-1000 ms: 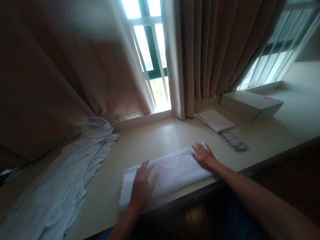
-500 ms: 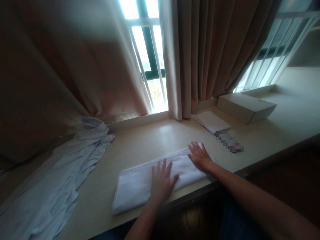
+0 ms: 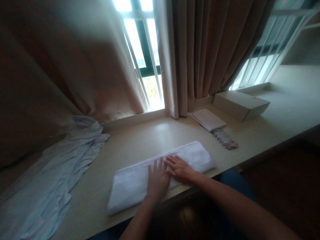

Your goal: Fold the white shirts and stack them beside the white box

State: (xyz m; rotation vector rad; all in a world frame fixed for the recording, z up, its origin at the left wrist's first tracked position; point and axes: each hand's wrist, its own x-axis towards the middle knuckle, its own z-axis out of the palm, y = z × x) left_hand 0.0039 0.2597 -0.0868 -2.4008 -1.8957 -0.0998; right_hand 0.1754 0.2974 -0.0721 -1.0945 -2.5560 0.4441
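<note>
A white cloth point(image 3: 130, 186), folded into a long flat strip, lies along the front edge of the pale wooden surface point(image 3: 160, 130). My left hand point(image 3: 158, 180) rests flat on the middle of it, fingers stretched out and pointing away from me. Right beside it my right hand point(image 3: 178, 169) also lies flat on the cloth, its fingers reaching leftward to the left hand's fingers. Neither hand grips anything. The cloth's right end point(image 3: 201, 156) is uncovered and shows several stacked layers.
A crumpled pale cloth point(image 3: 50, 173) spreads over the left side. Toward the back right are a smaller folded white cloth point(image 3: 208, 120), a blurred-out small item point(image 3: 225, 139) and a closed box point(image 3: 241, 105). Brown curtains point(image 3: 195, 50) hang before barred windows point(image 3: 147, 60).
My right hand has slid left along the folded cloth, from its right end to beside my left hand. The left hand stays on the cloth's middle. The view has shifted slightly.
</note>
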